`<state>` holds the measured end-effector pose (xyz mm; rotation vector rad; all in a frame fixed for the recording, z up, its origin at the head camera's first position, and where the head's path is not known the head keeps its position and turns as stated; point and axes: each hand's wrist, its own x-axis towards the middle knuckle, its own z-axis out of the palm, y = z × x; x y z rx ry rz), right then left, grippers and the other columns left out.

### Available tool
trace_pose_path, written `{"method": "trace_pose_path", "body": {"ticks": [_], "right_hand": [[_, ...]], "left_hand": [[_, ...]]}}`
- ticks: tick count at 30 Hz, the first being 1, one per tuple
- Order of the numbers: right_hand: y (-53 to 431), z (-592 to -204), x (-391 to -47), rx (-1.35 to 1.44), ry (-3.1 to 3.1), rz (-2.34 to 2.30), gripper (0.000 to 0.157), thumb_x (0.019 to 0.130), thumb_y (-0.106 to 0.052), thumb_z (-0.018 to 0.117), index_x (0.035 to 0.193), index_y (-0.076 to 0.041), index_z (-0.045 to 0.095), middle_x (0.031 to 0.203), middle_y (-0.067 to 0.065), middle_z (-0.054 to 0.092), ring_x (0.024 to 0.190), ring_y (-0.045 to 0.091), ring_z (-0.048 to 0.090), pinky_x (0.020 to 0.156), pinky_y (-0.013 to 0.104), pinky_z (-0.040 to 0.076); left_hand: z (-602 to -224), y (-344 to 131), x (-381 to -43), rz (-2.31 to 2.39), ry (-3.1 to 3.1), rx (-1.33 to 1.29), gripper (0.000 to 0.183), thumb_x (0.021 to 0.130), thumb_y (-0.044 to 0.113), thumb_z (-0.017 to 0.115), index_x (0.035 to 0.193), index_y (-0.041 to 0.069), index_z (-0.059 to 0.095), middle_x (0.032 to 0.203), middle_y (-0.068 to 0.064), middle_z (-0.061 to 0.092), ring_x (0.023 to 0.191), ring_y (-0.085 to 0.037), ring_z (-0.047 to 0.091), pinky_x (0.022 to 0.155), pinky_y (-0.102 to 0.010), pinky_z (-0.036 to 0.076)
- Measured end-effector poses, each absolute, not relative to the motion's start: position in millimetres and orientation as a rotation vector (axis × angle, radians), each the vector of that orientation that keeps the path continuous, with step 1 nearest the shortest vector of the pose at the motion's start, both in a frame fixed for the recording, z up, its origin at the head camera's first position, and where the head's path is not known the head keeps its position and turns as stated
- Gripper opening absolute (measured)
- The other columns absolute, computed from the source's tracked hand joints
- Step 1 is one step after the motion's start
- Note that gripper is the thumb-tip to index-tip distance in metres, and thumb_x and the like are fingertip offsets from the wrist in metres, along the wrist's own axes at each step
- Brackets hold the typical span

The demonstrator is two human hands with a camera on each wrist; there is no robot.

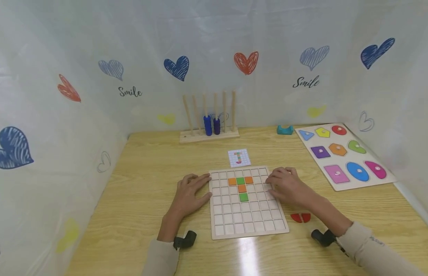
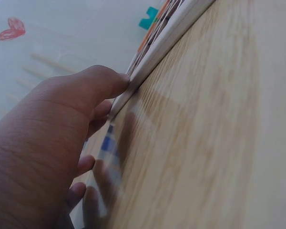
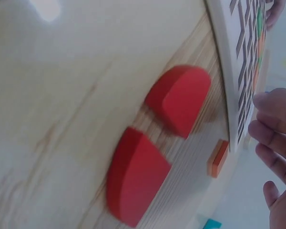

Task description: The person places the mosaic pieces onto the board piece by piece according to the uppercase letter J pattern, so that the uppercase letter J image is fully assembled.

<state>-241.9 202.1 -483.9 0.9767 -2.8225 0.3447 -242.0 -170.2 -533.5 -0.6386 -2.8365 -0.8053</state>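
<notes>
A pale wooden grid board point(image 1: 231, 220) lies flat on the table, with orange and green square tiles point(image 1: 240, 180) set in a T shape in its upper half. My left hand point(image 1: 189, 196) rests at the board's upper left edge, thumb and fingertips against its side. At the upper right edge is my right hand point(image 1: 286, 186), its fingers loosely bent over the rim. Two red quarter-round pieces point(image 3: 181, 98) lie on the table right of the board, under my right forearm. Near them in the right wrist view, an orange block point(image 3: 218, 158) lies beside the board's edge.
Behind the board lies a small printed pattern card point(image 1: 239, 158). A wooden peg rack point(image 1: 209, 137) with blue beads stands at the back, and a teal curved block point(image 1: 285, 130) sits to its right. A shape-puzzle board point(image 1: 333, 165) occupies the right side; a heart-print curtain point(image 1: 214, 30) hangs around the table.
</notes>
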Motion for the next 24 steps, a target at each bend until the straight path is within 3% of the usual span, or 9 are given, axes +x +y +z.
{"method": "trace_pose_path", "body": {"ticks": [9, 24], "right_hand": [[219, -489, -245, 0.975, -2.762, 0.358, 0.021, 0.084, -0.012, 0.078, 0.104, -0.009, 0.075, 0.105, 0.005, 0.069, 0.110, 0.031, 0.055, 0.093, 0.060, 0.034], [233, -490, -250, 0.868, -2.811, 0.349, 0.025, 0.082, -0.016, 0.081, 0.104, -0.007, 0.074, 0.107, 0.007, 0.068, 0.111, 0.032, 0.054, 0.093, 0.060, 0.030]], "left_hand": [[-532, -170, -241, -0.815, -2.845, -0.636, 0.054, 0.093, 0.044, 0.066, 0.143, 0.026, 0.058, 0.149, 0.012, 0.049, 0.133, -0.026, 0.039, 0.103, -0.053, 0.028], [-532, -170, -241, -0.818, -2.821, -0.653, 0.054, 0.092, 0.043, 0.066, 0.142, 0.025, 0.059, 0.149, 0.011, 0.050, 0.132, -0.027, 0.040, 0.103, -0.054, 0.028]]}}
